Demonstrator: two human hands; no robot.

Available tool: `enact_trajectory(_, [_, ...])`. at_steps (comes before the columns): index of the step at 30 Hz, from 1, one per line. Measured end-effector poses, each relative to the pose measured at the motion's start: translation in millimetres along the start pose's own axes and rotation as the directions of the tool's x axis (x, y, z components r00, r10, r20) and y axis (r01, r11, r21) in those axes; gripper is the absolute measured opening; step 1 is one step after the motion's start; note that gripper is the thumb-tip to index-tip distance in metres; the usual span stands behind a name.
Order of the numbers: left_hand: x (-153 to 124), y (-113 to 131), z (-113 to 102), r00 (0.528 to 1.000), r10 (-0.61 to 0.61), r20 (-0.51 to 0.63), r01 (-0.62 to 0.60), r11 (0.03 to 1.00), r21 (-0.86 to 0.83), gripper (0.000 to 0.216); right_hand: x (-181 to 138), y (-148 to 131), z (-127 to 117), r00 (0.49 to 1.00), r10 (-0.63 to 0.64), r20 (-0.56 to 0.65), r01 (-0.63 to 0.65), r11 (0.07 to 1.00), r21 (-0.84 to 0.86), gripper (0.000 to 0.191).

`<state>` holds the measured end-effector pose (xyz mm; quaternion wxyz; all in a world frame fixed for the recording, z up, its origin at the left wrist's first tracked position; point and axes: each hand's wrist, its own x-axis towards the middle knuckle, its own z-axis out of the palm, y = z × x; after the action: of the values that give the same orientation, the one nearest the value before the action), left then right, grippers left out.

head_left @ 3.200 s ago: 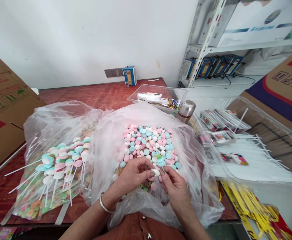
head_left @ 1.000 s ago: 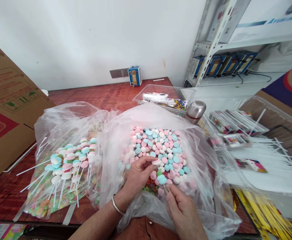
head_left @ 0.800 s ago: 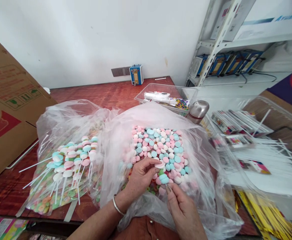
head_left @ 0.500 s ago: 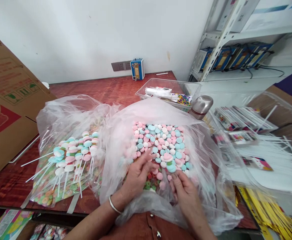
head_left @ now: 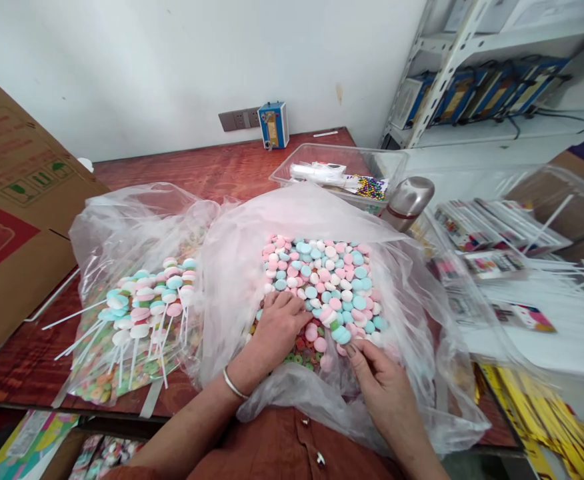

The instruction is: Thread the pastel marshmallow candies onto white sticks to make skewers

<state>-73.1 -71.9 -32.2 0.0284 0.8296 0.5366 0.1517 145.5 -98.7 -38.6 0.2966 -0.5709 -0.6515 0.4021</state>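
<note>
My right hand (head_left: 379, 373) pinches the lower end of a candy skewer (head_left: 334, 319) with pink, white, green and blue pieces threaded in a row; most of its stick is hidden. The skewer hangs over an open plastic bag (head_left: 252, 227) full of pastel button-shaped candies (head_left: 342, 270). My left hand (head_left: 279, 330) is palm down at the left of these candies, its fingers curled together and the tips hidden among them. Gummy rings (head_left: 305, 353) show in red and green between my hands. To the left, finished-looking candy skewers (head_left: 145, 303) on white sticks lie on another clear bag (head_left: 97, 383) of gummy rings.
Behind the bag stand a clear plastic bin (head_left: 292, 157) and a steel flask (head_left: 408, 200). A cardboard box (head_left: 17, 200) rises at the left edge. On the right, a large clear tub (head_left: 512, 347) holds white sticks and printed cards. A small blue device (head_left: 273, 125) sits by the wall.
My left hand has turned palm down, its fingers going from spread above the candies to curled among them. My right hand keeps the skewer in nearly the same place. The view has shifted slightly.
</note>
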Motion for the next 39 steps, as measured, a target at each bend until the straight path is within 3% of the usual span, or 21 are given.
enact_trajectory(4, [5,1,-2,1.000,0.017,-0.014,-0.017,0.999,0.029,0.014,-5,3,-2,0.999,-0.040,0.025,0.044,0.987,-0.155,0.037])
enact_trajectory(8, [2,2,-5,0.979,-0.162,-0.124,0.129,0.963,-0.234,0.014,-12,9,-2,0.992,-0.091,0.084,0.112,0.951,-0.287,0.032])
enact_trajectory(11, [-1,6,-10,0.929,-0.361,-0.077,0.280,0.825,-0.491,0.010,-14,7,0,0.990,-0.111,0.086,0.134,0.933,-0.333,0.033])
enact_trajectory(15, [-2,11,-14,0.869,-0.492,0.049,0.387,0.615,-0.687,0.009,-14,1,3,0.992,-0.108,0.061,0.123,0.937,-0.328,0.036])
enact_trajectory(18, [-3,14,-13,0.847,-0.521,0.107,0.414,0.520,-0.747,0.010,-12,-2,5,0.991,-0.111,0.069,0.127,0.940,-0.317,0.036])
enact_trajectory(23, [-6,13,-15,0.901,-0.428,0.063,0.318,0.555,-0.769,0.017,-10,-7,7,0.992,-0.119,0.044,0.126,0.966,-0.226,0.035])
enact_trajectory(25, [-8,7,-19,0.889,-0.452,0.064,0.321,0.519,-0.792,0.024,-8,-8,6,0.994,-0.098,0.045,0.103,0.985,-0.140,0.033])
enact_trajectory(26, [-10,3,-22,0.881,-0.471,0.046,0.325,0.531,-0.783,0.026,-7,-8,5,0.996,-0.081,0.047,0.085,0.992,-0.099,0.033])
enact_trajectory(28, [-13,-6,-28,0.894,-0.447,-0.036,0.298,0.652,-0.697,0.023,-6,-8,3,0.998,-0.047,0.044,0.049,0.998,-0.040,0.033])
enact_trajectory(30, [-17,-14,-31,0.944,-0.312,-0.103,0.212,0.818,-0.535,0.020,-5,-7,1,0.999,-0.036,0.038,0.036,0.999,-0.011,0.033])
enact_trajectory(32, [-22,-19,-31,0.982,-0.158,-0.103,0.107,0.917,-0.384,0.022,-5,-6,-1,0.999,-0.037,0.036,0.037,0.999,0.001,0.033])
enact_trajectory(35, [-31,-18,-26,0.997,-0.047,-0.055,0.036,0.982,-0.183,0.017,-6,-4,-2,0.998,-0.031,0.051,0.031,0.999,-0.006,0.035])
enact_trajectory(39, [-40,-8,-14,0.998,-0.067,0.018,0.067,0.998,0.017,0.006,-8,-3,-2,0.996,-0.024,0.085,0.027,0.999,-0.036,0.035])
